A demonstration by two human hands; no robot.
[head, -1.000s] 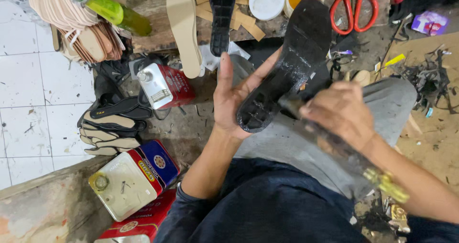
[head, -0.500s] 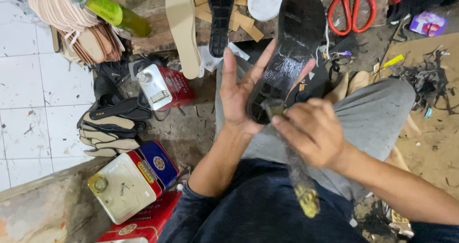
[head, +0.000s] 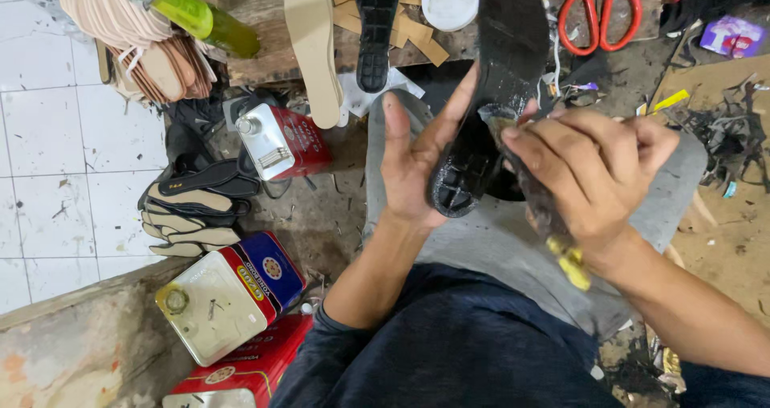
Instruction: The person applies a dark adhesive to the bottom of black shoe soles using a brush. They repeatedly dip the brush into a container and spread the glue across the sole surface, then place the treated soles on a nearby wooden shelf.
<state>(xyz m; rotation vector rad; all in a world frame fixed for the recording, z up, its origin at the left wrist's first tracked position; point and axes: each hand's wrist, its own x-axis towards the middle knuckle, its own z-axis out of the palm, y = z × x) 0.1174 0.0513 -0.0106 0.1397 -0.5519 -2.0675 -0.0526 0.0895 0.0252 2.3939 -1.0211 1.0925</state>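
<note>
Long black rubber shoe sole point(head: 497, 95), glossy, tread heel end down, held upright-tilted over the lap; its toe end is cut off at top edge. Left hand point(head: 413, 163) cradles it from behind, fingers spread open along the sole, thumb side against the heel. Right hand point(head: 593, 175) closed around a dirty brush with yellowish handle end point(head: 553, 223), bristle tip pressed on the sole's middle; bristles hard to make out under dark grime. Grey trousers point(head: 513, 247) and dark blue sleeve point(head: 377, 352) below. Versus half a second ago: brush tip sits higher on the sole, right hand moved up and right. Around: red scissors point(head: 600, 13), partly cut off, beige insole point(head: 313, 47) and second black sole point(head: 375, 23) on the wooden table point(head: 257, 63), red metal can point(head: 281, 139), red-and-cream tins point(head: 228, 296), stack of sandals point(head: 196, 207) on the floor.
</note>
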